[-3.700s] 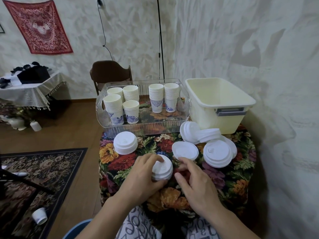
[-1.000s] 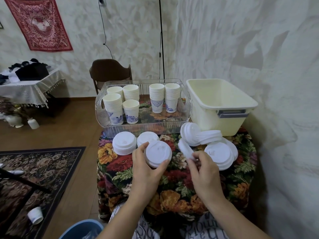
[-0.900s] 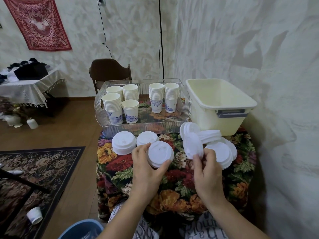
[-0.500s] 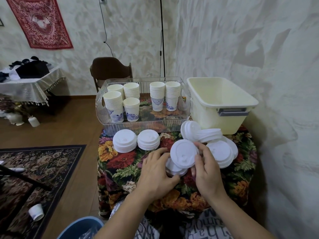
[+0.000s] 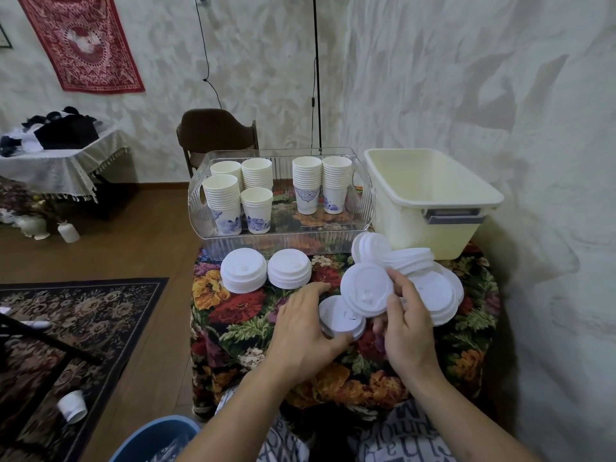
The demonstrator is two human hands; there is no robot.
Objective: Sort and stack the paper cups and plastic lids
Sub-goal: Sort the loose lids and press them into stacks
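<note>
table, floral cloth | on it: clear tray, cream tub, lid stacks

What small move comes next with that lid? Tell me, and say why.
Probably lower the lid that the right hand pinches onto the small stack steadied by the left hand. It hangs tilted, just above that stack and overlapping it.
</note>
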